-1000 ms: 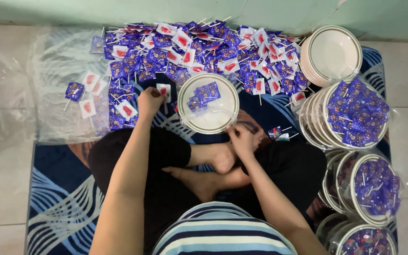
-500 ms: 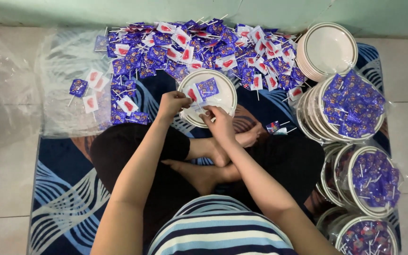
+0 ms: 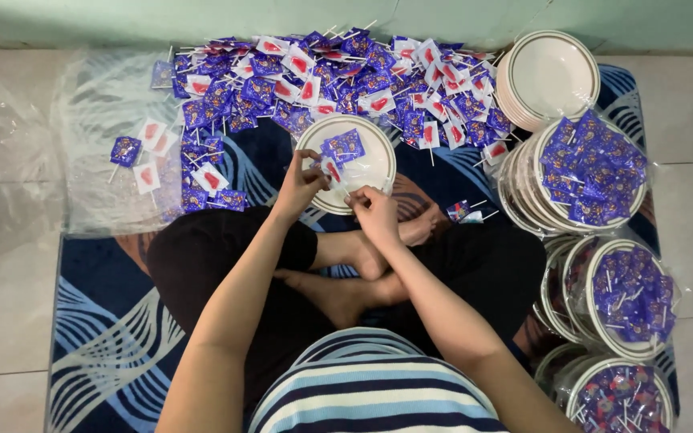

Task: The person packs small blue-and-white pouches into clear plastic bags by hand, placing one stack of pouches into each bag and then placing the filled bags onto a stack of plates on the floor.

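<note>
1. A small white-and-red wrapped candy (image 3: 332, 171) sits just above the middle of the frame, over the near edge of a white plate (image 3: 372, 164), and both hands meet on it.
2. The left hand (image 3: 298, 186) has its fingers pinched narrow on the left end of the candy.
3. The right hand (image 3: 374, 212) comes in from the lower right, its fingers closed on the other end of the same candy.
4. A few purple wrapped candies (image 3: 344, 146) already lie on the plate, toward its upper left.
5. The plate rests on a blue patterned mat (image 3: 98, 321), just in front of the person's crossed bare feet (image 3: 362, 273).
6. Beyond the plate, a big heap of purple and white candies (image 3: 322, 76) spreads across the top of the frame.
7. A clear plastic sheet (image 3: 98, 136) lies at the upper left, with a few stray candies on it.
8. A stack of empty plates (image 3: 551, 76) stands at the upper right.
9. Below that stack, down the right side, are stacks of filled plates wrapped in plastic (image 3: 591, 172).
10. The floor around the mat is pale tile (image 3: 2, 265).
</note>
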